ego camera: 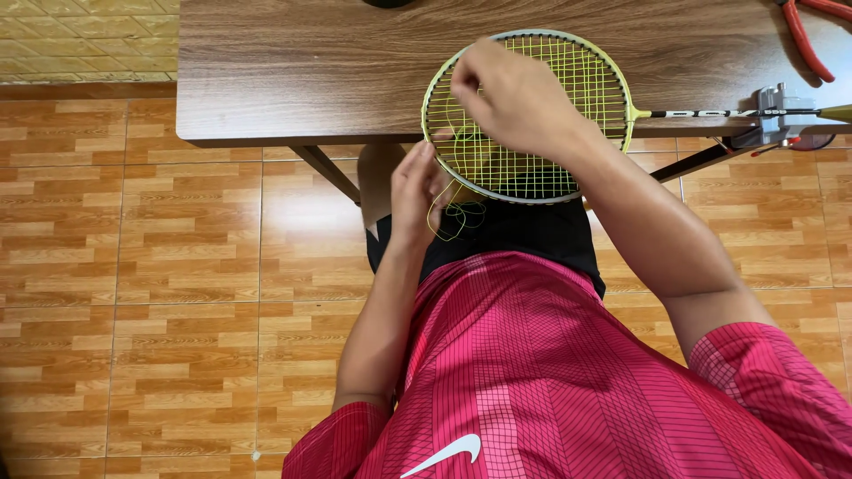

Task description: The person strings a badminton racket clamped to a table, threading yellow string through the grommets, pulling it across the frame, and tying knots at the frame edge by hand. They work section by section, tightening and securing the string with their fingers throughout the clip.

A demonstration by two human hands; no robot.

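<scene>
Your right hand (515, 98) lies over the strung face of the badminton racket (532, 115), its fingers curled close together and pinching down at the yellow string (461, 191) near the frame's 9 o'clock edge; what exactly they pinch is hidden under the knuckles. Your left hand (415, 191) comes up from below, at 7 o'clock of the racket head, fingers narrow and bent against the rim, where loose loops of the same string hang down beside them; you cannot tell if they grip the string or just touch it. The racket head lies half on the wooden tabletop (293, 71) and half past its near edge, above your lap. Its shaft runs toward 3 o'clock into a metal clamp (774, 111) at the tabletop's edge. Red-handled pliers (808, 35) lie at 2 o'clock, well apart from both hands.
</scene>
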